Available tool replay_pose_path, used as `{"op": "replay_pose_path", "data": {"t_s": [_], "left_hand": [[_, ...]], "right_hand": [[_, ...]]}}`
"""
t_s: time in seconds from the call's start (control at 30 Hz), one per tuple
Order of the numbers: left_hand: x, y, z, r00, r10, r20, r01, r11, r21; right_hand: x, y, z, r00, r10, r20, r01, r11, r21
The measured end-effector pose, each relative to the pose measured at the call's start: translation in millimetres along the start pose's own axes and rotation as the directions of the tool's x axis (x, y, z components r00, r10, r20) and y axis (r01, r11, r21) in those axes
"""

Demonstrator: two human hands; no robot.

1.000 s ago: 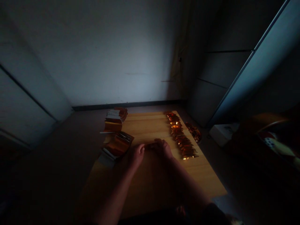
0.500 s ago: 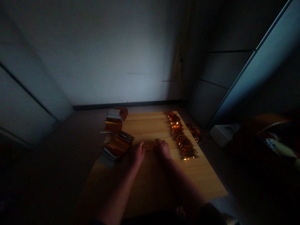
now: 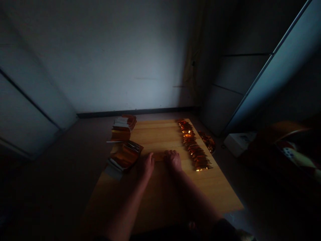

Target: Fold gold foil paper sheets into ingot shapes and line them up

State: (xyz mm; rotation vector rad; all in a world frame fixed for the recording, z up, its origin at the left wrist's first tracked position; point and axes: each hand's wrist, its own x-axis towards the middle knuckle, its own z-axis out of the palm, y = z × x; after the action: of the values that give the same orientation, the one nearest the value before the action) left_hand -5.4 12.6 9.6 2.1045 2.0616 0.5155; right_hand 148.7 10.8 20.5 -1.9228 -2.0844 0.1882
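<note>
The left hand [image 3: 148, 165] and right hand [image 3: 173, 160] rest apart on the pale wooden worktop [image 3: 160, 194], a small flat orange foil packet [image 3: 158, 156] between them.

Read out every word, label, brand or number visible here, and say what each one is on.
Nothing is legible: the stacked gold foil packets and the row of foil packets on the wooden board show only blurred glints, and the marks on the white box are too dark and small to read.
</note>
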Motion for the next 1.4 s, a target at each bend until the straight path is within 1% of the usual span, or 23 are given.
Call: {"op": "replay_pose_path", "data": {"t_s": [0.13,0.2,0.33,0.53,0.7,0.87,0.97,1.07,1.17,1.33,1.4], "left_hand": [[-0.6,2.4,-0.9,1.000,-0.012,0.003,0.012,1.000,0.016],[-0.7,5.1,-2.9,0.999,-0.037,0.017,0.036,0.999,0.028],[-0.5,8.1,-4.8,0.998,-0.065,0.028,0.063,0.996,0.055],[0.4,5.2,-2.5,0.998,-0.051,0.021,0.049,0.995,0.085],[-1.4,6.4,-6.0,0.999,0.005,0.038,-0.011,0.987,0.161],[-5.0,7.8,-6.4,0.999,0.035,-0.009,-0.032,0.974,0.225],[-6.4,6.7,-4.7,0.998,0.060,-0.029,-0.052,0.976,0.209],[-6.9,5.5,-3.8,0.998,0.060,-0.027,-0.054,0.983,0.177],[-7.0,4.5,-4.9,0.998,0.051,-0.025,-0.046,0.986,0.158],[-7.9,4.4,-8.3,0.998,0.062,-0.019,-0.058,0.985,0.161],[-8.5,5.0,-9.3,0.998,0.060,-0.017,-0.057,0.984,0.167]], "right_hand": [[-2.0,-0.6,-0.4,1.000,-0.003,0.002,0.003,1.000,-0.007],[-3.3,-0.9,-1.6,1.000,-0.004,0.009,0.004,1.000,0.000],[-5.3,-2.2,-4.4,1.000,0.018,0.006,-0.018,1.000,0.019],[-4.2,-3.5,-1.1,1.000,0.022,0.003,-0.022,0.999,-0.039],[-4.4,-1.9,2.3,1.000,0.026,-0.014,-0.027,0.998,-0.053],[-4.3,3.1,1.6,0.998,0.054,-0.017,-0.054,0.999,0.003],[-2.7,5.2,1.3,0.997,0.076,-0.022,-0.075,0.996,0.051],[-1.6,3.0,0.5,0.994,0.108,-0.026,-0.106,0.992,0.065],[-2.1,-2.7,0.8,0.987,0.159,-0.019,-0.158,0.986,0.046],[-3.0,-13.2,5.5,0.976,0.207,-0.065,-0.207,0.978,0.005],[-2.8,-16.5,5.6,0.972,0.225,-0.064,-0.226,0.974,-0.004]]}}
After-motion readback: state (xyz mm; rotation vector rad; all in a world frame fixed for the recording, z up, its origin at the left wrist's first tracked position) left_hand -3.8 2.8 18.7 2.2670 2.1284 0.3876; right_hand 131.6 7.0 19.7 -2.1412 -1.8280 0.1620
